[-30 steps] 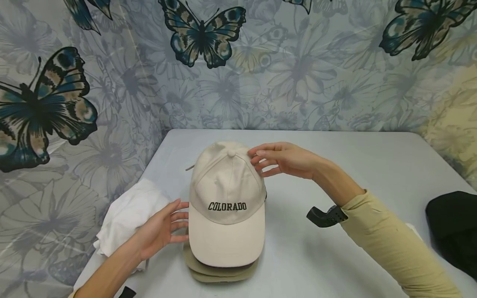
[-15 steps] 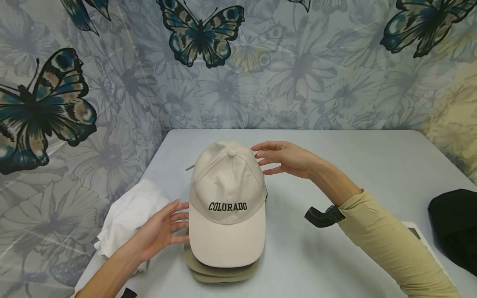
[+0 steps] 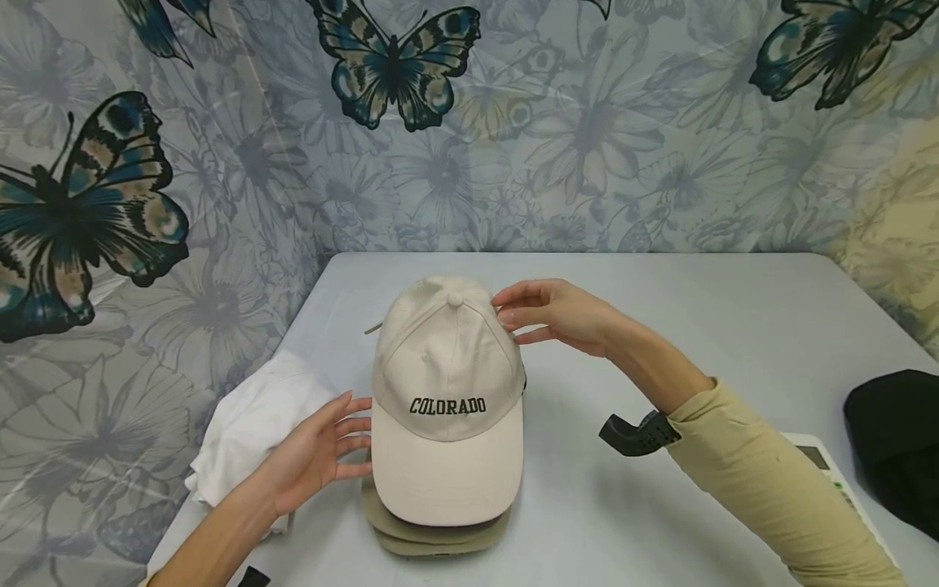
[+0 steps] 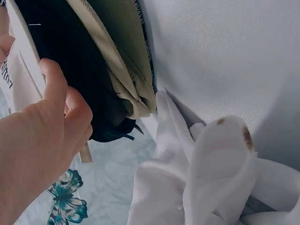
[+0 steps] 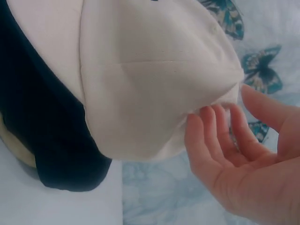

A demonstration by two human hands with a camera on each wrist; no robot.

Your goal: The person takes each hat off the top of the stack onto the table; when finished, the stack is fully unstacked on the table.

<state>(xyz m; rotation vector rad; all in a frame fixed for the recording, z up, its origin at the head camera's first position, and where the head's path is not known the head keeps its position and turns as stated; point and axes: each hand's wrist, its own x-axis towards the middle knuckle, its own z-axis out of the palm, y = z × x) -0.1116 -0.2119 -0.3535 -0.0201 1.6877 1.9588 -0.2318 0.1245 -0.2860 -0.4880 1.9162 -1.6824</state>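
Observation:
A cream baseball cap (image 3: pixel 447 367) lettered COLORADO tops a stack of caps, brim toward me. Beneath it a dark cap (image 4: pixel 70 61) shows in the left wrist view, with khaki caps (image 3: pixel 440 542) lowest. My left hand (image 3: pixel 311 456) touches the cream cap's left side near the brim with extended fingers. On the far right of the crown, my right hand (image 3: pixel 561 318) rests its fingertips, loosely bent, against the fabric. The right wrist view shows these fingers (image 5: pixel 211 136) at a fold in the crown, thumb apart from them.
Crumpled white cloth (image 3: pixel 257 424) lies left of the stack, behind my left forearm. A black cap-like item (image 3: pixel 898 448) sits at the right edge. Partly under my right sleeve is a white device (image 3: pixel 822 456) with a dark display. A butterfly-patterned backdrop (image 3: pixel 587 147) borders the table (image 3: pixel 697 285).
My right fingertips drew slightly away from the crown, then came back against it. My right sleeve shifted a little, uncovering more of the white device. The left hand and the caps stayed put.

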